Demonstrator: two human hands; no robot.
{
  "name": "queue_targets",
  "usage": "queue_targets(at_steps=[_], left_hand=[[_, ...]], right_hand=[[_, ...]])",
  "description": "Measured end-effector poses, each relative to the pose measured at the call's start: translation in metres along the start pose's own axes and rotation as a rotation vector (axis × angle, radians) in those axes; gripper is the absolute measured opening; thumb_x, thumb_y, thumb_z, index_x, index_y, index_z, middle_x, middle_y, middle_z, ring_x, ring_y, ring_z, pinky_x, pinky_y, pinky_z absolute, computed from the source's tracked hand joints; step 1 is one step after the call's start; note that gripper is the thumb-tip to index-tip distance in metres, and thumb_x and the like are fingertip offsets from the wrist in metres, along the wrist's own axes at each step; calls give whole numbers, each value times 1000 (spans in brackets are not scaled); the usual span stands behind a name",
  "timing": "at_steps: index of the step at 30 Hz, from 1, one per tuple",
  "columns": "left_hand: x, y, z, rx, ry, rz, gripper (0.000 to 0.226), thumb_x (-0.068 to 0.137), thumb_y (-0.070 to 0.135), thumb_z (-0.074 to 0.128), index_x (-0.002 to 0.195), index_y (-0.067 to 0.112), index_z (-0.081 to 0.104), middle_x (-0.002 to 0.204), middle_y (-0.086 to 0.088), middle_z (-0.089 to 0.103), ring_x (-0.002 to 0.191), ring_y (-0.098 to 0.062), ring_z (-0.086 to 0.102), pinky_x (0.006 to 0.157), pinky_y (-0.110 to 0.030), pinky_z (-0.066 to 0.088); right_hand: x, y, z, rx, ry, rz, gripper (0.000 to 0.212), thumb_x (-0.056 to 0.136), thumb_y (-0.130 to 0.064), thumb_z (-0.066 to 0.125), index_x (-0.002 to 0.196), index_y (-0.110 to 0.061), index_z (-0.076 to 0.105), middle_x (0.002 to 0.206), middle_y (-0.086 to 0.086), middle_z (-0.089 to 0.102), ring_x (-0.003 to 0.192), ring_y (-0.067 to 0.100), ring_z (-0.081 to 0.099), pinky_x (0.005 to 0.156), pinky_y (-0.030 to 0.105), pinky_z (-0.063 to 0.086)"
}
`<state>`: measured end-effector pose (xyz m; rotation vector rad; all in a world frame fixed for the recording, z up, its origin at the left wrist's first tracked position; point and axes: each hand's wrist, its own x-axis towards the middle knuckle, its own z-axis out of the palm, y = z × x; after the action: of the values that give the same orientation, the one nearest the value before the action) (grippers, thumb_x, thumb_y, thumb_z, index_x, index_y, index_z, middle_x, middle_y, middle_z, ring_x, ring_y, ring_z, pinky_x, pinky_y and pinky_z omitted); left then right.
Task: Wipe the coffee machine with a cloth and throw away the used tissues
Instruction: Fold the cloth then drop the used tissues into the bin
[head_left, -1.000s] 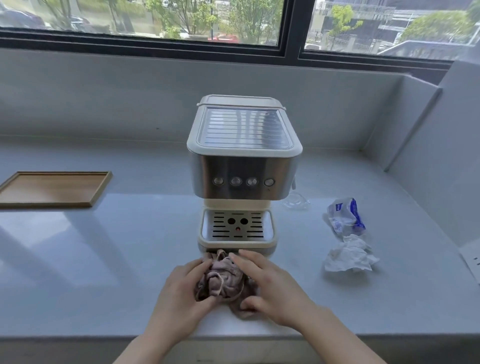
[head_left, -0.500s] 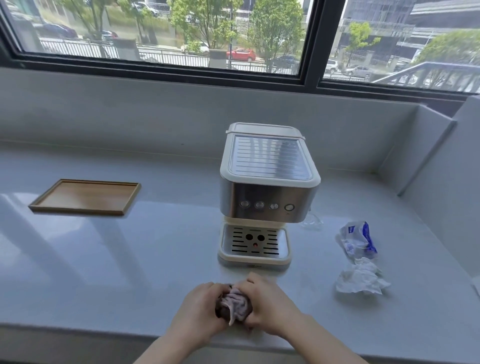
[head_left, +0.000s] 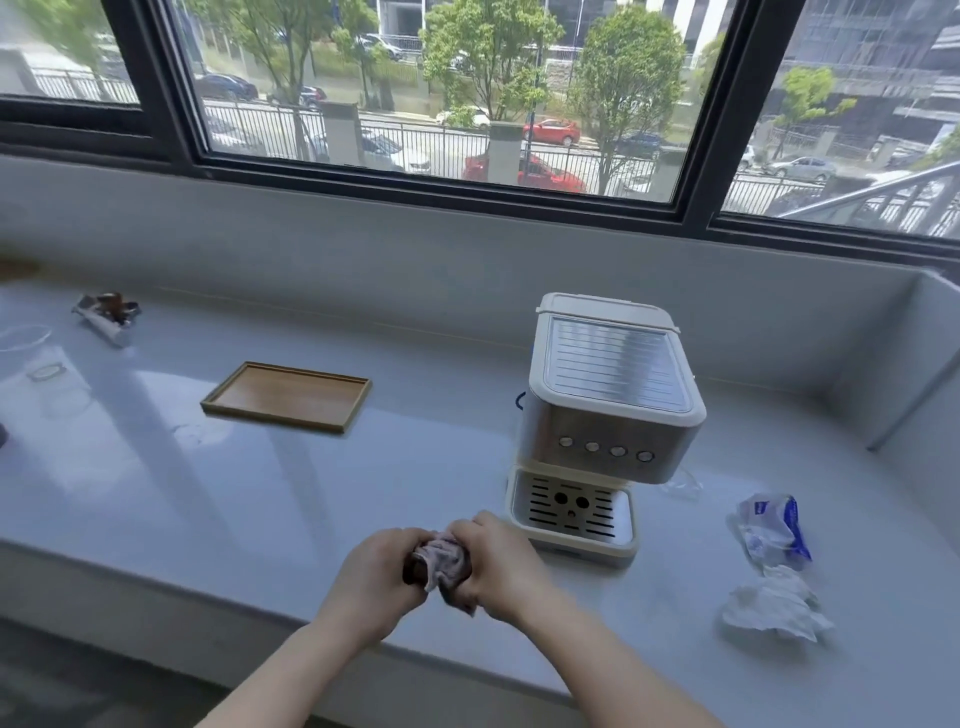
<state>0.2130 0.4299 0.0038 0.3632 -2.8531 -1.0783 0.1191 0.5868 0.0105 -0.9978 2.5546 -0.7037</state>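
holding: i see both hands closed round the cloth, bunched into a wad between them above the near edge of the counter.
left hand: my left hand is clenched on the cloth's left side, fingers curled over the top of it.
right hand: my right hand grasps the cloth's right side, knuckles turned toward the machine.
cloth: pinkish-grey and crumpled, with a small fold hanging out below the hands; it sits just in front and to the left of the coffee machine, apart from it.
coffee machine: the coffee machine stands upright on the counter, right of centre. it has a cream body, a steel front with four round buttons in a row, and a ribbed steel top.
drip tray: the drip tray juts out at the base toward me, slotted grille on top, near my right hand.
tissue: a crumpled white tissue lies on the counter to the right of the machine, near the front edge.
tissue pack: a crinkled white and blue tissue pack lies just behind the tissue; i cannot tell whether they touch.
wooden tray: a shallow wooden tray lies flat to the left of the machine, well apart from it.
far left: a torn wrapper and a clear plastic cup lie at the counter's left end, the cup too blurred to read further.
window: a dark-framed window runs behind the counter.
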Motion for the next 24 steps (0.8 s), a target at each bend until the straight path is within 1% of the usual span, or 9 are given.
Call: queue_targets(at_steps=[3, 5, 7, 9, 13, 16, 18, 20, 24], left_hand=[[2, -22, -25, 1, 8, -50, 33, 70, 16, 62, 95, 35, 68, 78, 16, 67, 76, -3, 60, 65, -24, 49], [9, -41, -39, 7, 11, -67, 33, 70, 17, 63, 96, 38, 67, 80, 18, 67, 77, -1, 60, 63, -17, 44], [19, -61, -53, 2, 11, -81, 33, 72, 18, 63, 97, 39, 66, 82, 19, 67, 79, 0, 60, 63, -15, 42], [30, -80, -65, 0, 6, -97, 30, 73, 19, 63, 96, 38, 66, 83, 18, 67, 79, -2, 60, 64, -17, 44], [53, -113, -84, -47, -11, -122, 31, 74, 17, 64, 97, 36, 69, 86, 15, 69, 81, -3, 62, 70, -26, 52], [67, -134, -96, -88, -49, -112, 32, 71, 22, 70, 99, 38, 70, 93, 14, 69, 87, -1, 62, 77, -28, 52], [74, -146, -101, -100, -82, -89, 31, 69, 34, 76, 98, 41, 68, 93, 14, 68, 87, 3, 59, 78, -25, 51], [78, -158, -103, -114, -105, -96, 30, 67, 38, 77, 96, 41, 69, 91, 14, 68, 85, 5, 58, 77, -23, 50], [84, -178, -96, -98, -124, -122, 40, 72, 37, 79, 110, 31, 71, 101, 13, 68, 87, 0, 61, 79, -18, 47]], right_hand=[[23, -26, 8, 27, -29, -1, 33, 58, -20, 65, 89, -28, 58, 91, -4, 50, 75, 21, 58, 46, 22, 36], [43, -41, 17, 41, -36, -7, 33, 58, -20, 66, 89, -28, 58, 90, -5, 49, 73, 18, 57, 44, 22, 37], [64, -55, 25, 26, -31, -8, 33, 58, -19, 67, 89, -28, 59, 90, -5, 50, 73, 18, 56, 47, 25, 42], [85, -67, 34, 12, -33, -3, 34, 60, -19, 69, 90, -31, 59, 90, -5, 50, 73, 19, 57, 51, 27, 46], [124, -82, 52, 23, -38, 19, 37, 59, -17, 68, 92, -33, 60, 92, -4, 49, 73, 20, 58, 47, 25, 42], [148, -86, 64, 4, -36, 38, 38, 63, -20, 69, 98, -32, 60, 94, -1, 50, 78, 24, 59, 58, 31, 50], [159, -86, 73, -7, -48, 41, 39, 67, -24, 69, 105, -32, 60, 96, 0, 49, 83, 24, 58, 66, 31, 49], [166, -84, 81, -7, -70, 51, 42, 69, -26, 69, 110, -32, 60, 98, 0, 49, 87, 23, 58, 69, 29, 47], [172, -79, 93, -32, -84, 49, 42, 72, -24, 66, 113, -30, 58, 104, 1, 48, 92, 26, 57, 76, 30, 46]])
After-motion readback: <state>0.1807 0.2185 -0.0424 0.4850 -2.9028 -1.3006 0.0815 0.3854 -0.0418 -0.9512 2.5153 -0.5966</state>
